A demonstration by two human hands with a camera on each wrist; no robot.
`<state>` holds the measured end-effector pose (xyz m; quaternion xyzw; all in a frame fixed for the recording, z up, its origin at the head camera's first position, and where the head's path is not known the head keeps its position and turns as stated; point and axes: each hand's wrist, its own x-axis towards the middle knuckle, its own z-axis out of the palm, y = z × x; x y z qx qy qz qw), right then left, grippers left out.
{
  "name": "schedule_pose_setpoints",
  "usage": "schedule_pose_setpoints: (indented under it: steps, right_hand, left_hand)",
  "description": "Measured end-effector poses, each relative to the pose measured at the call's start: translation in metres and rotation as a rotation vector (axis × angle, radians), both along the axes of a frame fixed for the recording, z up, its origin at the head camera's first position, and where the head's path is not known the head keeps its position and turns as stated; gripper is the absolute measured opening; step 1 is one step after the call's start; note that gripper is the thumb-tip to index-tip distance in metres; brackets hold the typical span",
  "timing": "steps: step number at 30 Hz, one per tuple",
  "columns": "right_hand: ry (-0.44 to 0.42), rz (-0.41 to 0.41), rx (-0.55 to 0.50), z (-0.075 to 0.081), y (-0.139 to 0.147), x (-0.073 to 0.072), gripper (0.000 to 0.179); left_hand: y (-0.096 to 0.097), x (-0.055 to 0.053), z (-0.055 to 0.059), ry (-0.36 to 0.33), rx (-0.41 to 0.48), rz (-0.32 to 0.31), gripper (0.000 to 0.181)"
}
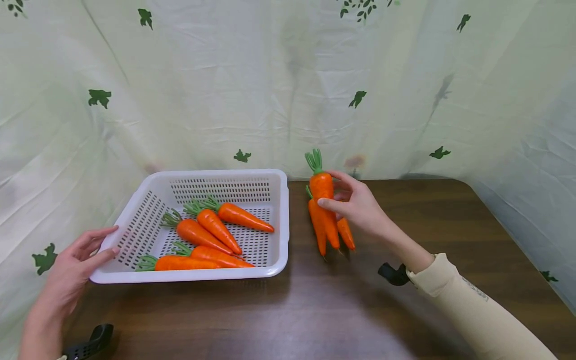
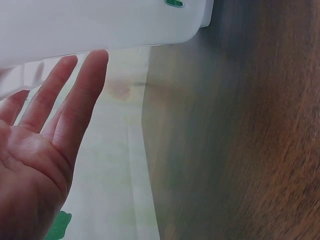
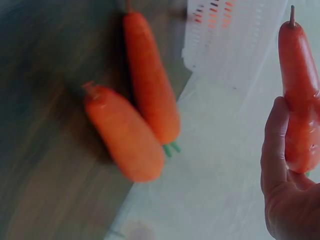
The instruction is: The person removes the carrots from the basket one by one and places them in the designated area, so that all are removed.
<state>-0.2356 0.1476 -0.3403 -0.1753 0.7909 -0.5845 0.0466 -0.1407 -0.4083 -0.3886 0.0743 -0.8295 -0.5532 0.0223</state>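
Right hand [image 1: 360, 202] pinches a carrot [image 1: 321, 187] right of the basket [image 1: 189, 277], above two more carrots [image 3: 125, 135]; left hand [image 1: 81, 260], fingers straight, touches it: loading, seemingly, so next calls for a leftward swing

Basket [image 1: 189, 278] moulded in smooth plastic, carrots [image 1: 321, 191] glossily finished, tabletop [image 1: 315, 312] faced in sheened wood grain, far curtain [image 1: 202, 105] creased, right sleeve [image 1: 483, 312] made of matt cloth

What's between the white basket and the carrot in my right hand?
In the head view, a bare strip of table beside the basket, then another carrot, partly hidden by the held carrot in your right hand.
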Motion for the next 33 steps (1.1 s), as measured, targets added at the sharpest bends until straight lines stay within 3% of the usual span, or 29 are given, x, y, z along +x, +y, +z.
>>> schedule_pose_setpoints:
  steps: [12,26,33]
  right_hand:
    - [-0.045,-0.061,0.01,-0.013,0.031,0.002,0.068]
    - [-0.103,-0.126,0.135,-0.034,0.061,-0.009,0.072]
    - [-0.128,-0.119,0.21,-0.044,0.067,-0.016,0.073]
  left_hand:
    - [0.0,-0.001,0.0,-0.008,0.034,0.001,0.045]
    - [0.0,0.0,0.0,-0.001,-0.02,0.003,0.044]
    - [-0.001,-0.001,-0.001,-0.012,0.029,-0.002,0.044]
